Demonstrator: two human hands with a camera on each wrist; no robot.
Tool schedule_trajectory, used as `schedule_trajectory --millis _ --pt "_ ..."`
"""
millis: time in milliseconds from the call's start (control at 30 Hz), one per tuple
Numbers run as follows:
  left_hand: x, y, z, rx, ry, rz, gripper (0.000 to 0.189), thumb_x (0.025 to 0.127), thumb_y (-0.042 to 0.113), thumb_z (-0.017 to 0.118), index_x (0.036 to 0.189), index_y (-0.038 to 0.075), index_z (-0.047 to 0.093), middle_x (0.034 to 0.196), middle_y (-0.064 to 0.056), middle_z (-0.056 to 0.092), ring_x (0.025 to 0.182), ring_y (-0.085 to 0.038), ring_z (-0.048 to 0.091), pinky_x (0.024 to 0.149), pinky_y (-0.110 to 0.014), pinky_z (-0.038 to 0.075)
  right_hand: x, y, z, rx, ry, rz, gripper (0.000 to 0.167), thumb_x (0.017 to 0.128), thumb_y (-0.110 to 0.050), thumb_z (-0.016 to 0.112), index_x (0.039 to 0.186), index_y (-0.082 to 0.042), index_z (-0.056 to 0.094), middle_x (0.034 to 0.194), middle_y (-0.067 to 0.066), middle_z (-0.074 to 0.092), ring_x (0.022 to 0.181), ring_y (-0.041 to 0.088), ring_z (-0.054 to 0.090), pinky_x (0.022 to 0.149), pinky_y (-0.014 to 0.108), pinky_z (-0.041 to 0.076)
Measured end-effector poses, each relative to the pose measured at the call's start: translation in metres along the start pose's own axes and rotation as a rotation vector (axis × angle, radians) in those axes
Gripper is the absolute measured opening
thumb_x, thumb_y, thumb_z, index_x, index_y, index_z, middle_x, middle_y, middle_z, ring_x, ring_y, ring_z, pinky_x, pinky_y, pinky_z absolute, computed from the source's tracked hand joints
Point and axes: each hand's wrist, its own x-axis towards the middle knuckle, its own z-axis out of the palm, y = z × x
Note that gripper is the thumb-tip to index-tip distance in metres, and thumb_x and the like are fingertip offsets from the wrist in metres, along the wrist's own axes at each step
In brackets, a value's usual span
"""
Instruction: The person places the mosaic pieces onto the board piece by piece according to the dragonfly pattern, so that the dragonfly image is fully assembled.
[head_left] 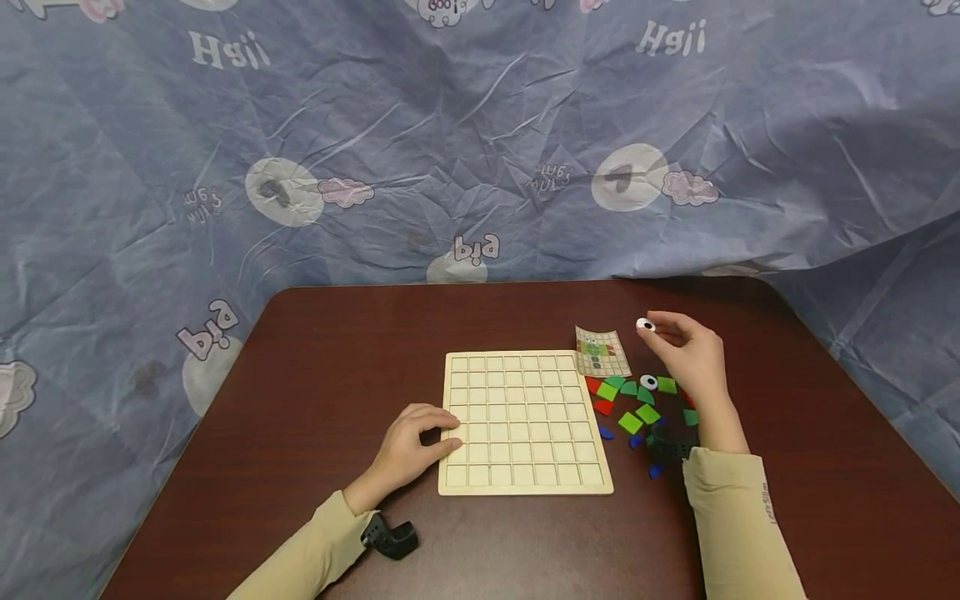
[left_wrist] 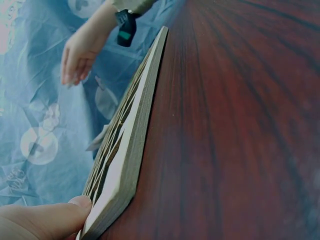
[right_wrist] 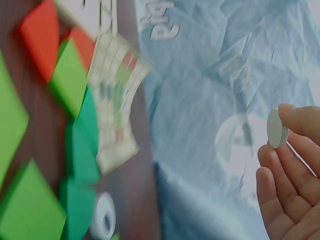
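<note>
My right hand (head_left: 693,354) pinches a white round eye piece with a black centre (head_left: 645,325) between thumb and fingers, raised above the table. Only the disc's pale plain side (right_wrist: 276,129) faces the right wrist camera. On the left, my other hand (head_left: 408,442) touches the edge of a pale wooden grid board (head_left: 517,423); its thumb (left_wrist: 70,216) lies on the rim. The board's square cells hold nothing. A small pattern card (head_left: 613,357), printed with a green and red figure on a grid, overlaps the board's top right corner.
Right of the board lie several loose pieces: light green squares (head_left: 631,423), dark green quarter-rounds (head_left: 628,388), red ones (head_left: 603,407) and blue ones (head_left: 656,472). A second eye piece (head_left: 648,382) is among them. Behind the dark table (head_left: 360,333) hangs a blue printed cloth (head_left: 420,125).
</note>
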Motion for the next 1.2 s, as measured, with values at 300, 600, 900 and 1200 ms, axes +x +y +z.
schedule_trajectory --millis 300,600,900,1200 --pt "0.0 0.001 0.0 0.007 0.015 0.016 0.023 0.078 0.024 0.077 0.1 0.016 0.073 0.103 0.005 0.065 0.104 -0.016 0.054 0.088 -0.038 0.046 -0.004 -0.047 0.02 0.031 -0.06 -0.068 0.039 0.087 -0.03 0.068 0.118 -0.008 0.065 0.111 0.013 0.064 0.098 0.027 0.06 0.08 0.024 0.05" --pt "0.002 -0.001 0.0 0.011 -0.003 -0.01 0.023 0.078 0.026 0.077 0.1 0.018 0.073 0.104 0.007 0.065 0.106 -0.015 0.054 0.09 -0.039 0.045 -0.004 -0.068 0.047 0.126 -0.139 -0.049 0.038 0.085 -0.029 0.07 0.119 -0.011 0.065 0.109 0.008 0.065 0.095 0.019 0.059 0.078 0.023 0.048" --pt "0.001 0.001 0.0 0.002 -0.016 -0.022 0.024 0.079 0.026 0.076 0.101 0.017 0.073 0.105 0.006 0.065 0.107 -0.016 0.053 0.09 -0.04 0.045 -0.008 -0.091 0.074 0.237 -0.202 -0.032 0.038 0.083 -0.028 0.073 0.116 -0.012 0.066 0.109 0.009 0.065 0.099 0.021 0.06 0.084 0.036 0.05" --pt "0.001 0.002 0.0 -0.002 -0.017 -0.019 0.023 0.079 0.025 0.076 0.1 0.017 0.073 0.105 0.006 0.065 0.107 -0.016 0.053 0.09 -0.04 0.044 -0.016 -0.102 0.107 0.223 -0.297 -0.056 0.032 0.083 -0.024 0.074 0.113 -0.014 0.068 0.106 0.006 0.066 0.096 0.02 0.063 0.084 0.034 0.052"
